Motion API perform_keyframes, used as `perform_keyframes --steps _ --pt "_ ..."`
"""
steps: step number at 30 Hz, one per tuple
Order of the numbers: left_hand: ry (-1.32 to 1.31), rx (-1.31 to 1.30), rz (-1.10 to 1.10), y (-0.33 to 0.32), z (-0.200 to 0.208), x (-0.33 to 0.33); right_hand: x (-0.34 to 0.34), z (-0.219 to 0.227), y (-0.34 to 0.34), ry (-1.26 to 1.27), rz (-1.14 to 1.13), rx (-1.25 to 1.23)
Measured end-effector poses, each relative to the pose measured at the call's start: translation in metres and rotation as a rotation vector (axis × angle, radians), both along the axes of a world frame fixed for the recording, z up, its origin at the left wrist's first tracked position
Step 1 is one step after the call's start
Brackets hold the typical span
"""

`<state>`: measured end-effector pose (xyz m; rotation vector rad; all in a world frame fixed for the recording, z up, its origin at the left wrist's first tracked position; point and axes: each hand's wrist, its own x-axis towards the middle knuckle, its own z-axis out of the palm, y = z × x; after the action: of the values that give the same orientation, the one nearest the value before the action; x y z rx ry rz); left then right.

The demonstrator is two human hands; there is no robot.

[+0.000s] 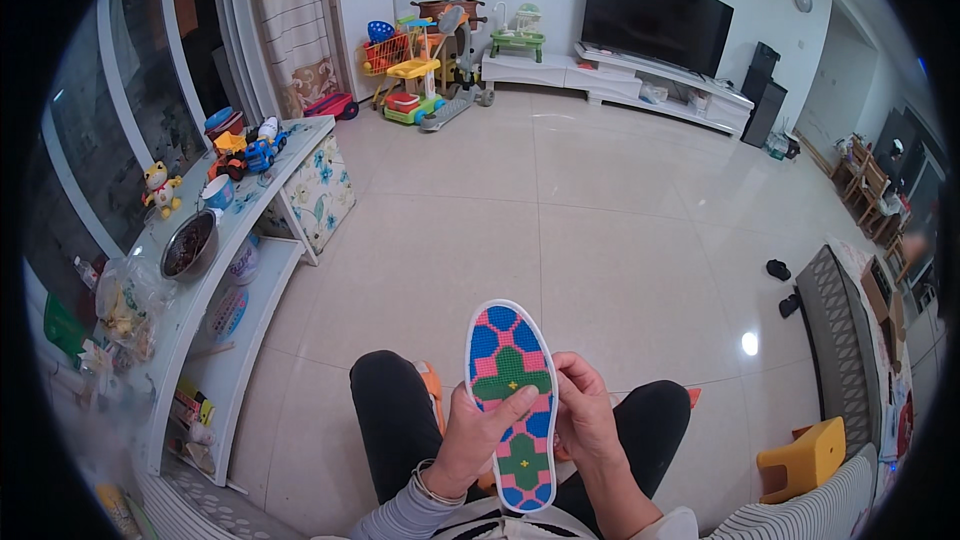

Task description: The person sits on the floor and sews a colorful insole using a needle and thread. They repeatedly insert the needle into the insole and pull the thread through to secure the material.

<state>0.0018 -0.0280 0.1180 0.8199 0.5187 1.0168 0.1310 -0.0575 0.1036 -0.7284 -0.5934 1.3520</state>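
Insole, patterned blue, pink and green with white rim, held up between the dark-trousered knees. Left hand grips it, thumb across its face, blocking part of the pattern. Right hand at its right edge, fingers bent; cannot tell whether they pinch anything. Yellow stool low to the right. Along the left, white shelf unit bearing metal bowl, plastic bag, toy trucks. Floor: pale glossy tiles, light glinting. Dark shoes to the right. Far wall: scooter near curtain; black television on low white cabinet.
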Motion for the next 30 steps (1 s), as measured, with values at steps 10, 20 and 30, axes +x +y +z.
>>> perform_keyframes --steps 10,20,30 --pt "0.007 -0.002 0.002 0.0006 0.0000 0.0000 0.0009 -0.0010 0.0003 0.006 0.003 0.002" --pt "-0.004 -0.005 0.005 0.0008 -0.0007 0.0000 0.0013 -0.0013 -0.0002 -0.003 0.009 0.025" --pt "0.011 -0.011 0.010 0.0005 -0.0016 -0.0003 -0.0001 0.0017 -0.0017 -0.014 0.012 0.032"
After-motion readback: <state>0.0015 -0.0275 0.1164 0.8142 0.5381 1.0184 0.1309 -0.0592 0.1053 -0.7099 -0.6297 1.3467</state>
